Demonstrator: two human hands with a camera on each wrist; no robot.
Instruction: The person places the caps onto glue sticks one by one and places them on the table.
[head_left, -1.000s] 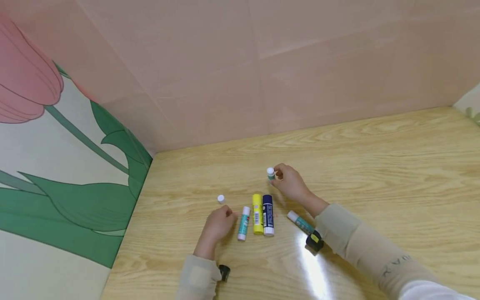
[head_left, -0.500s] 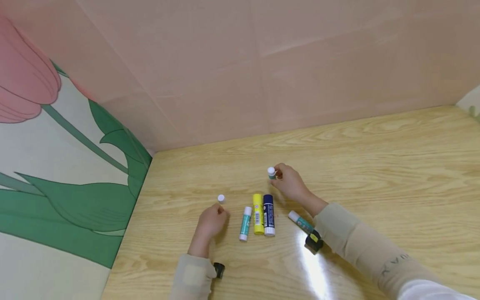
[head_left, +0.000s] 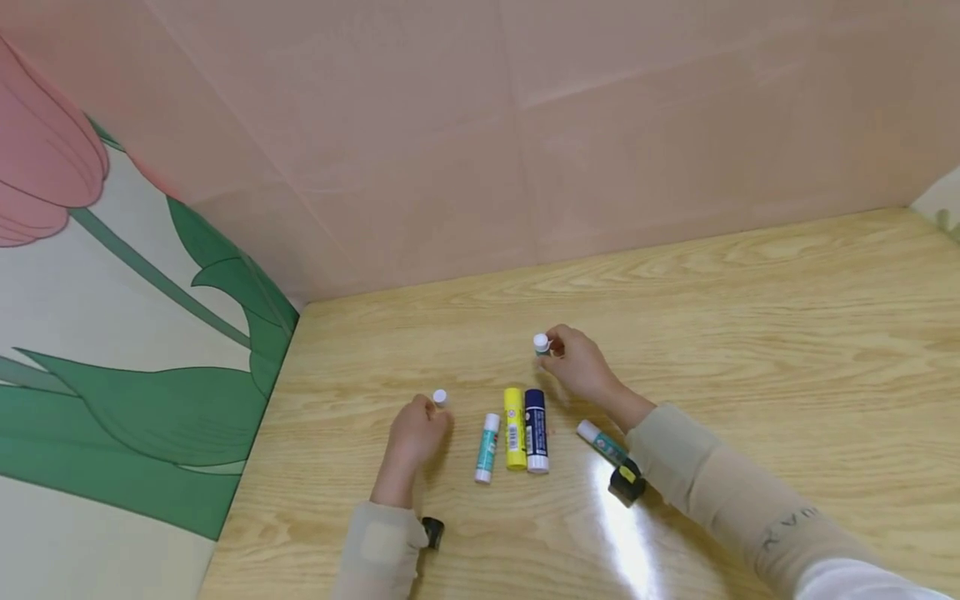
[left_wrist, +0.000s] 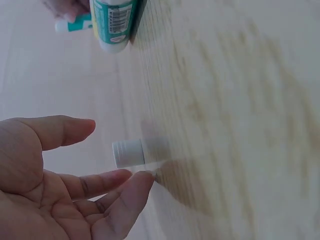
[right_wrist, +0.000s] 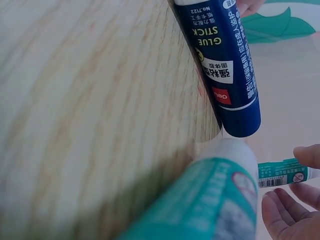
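Observation:
My left hand [head_left: 417, 429] is beside a small white cap [left_wrist: 129, 153] standing on the table. In the left wrist view the thumb is apart from it on one side and the fingers lie close on the other; whether a fingertip touches it I cannot tell. My right hand [head_left: 583, 362] pinches a teal glue stick [right_wrist: 280, 172] with a white top, upright, between thumb and fingers. Between the hands lie a teal-and-white glue stick [head_left: 487, 450], a yellow glue stick [head_left: 514, 429] and a navy glue stick [head_left: 536, 431], the last two side by side.
Another teal glue stick [head_left: 602, 442] lies slantwise under the right forearm, next to the black wrist camera [head_left: 626, 486]. The wooden table [head_left: 750, 333] meets a pink covering [head_left: 420, 167] at the back. A tulip-printed panel [head_left: 150, 417] stands at the left.
My left hand has moved left and a little farther forward, away from the teal-and-white glue stick and up to the white cap. My right hand holds its glue stick in nearly the same place.

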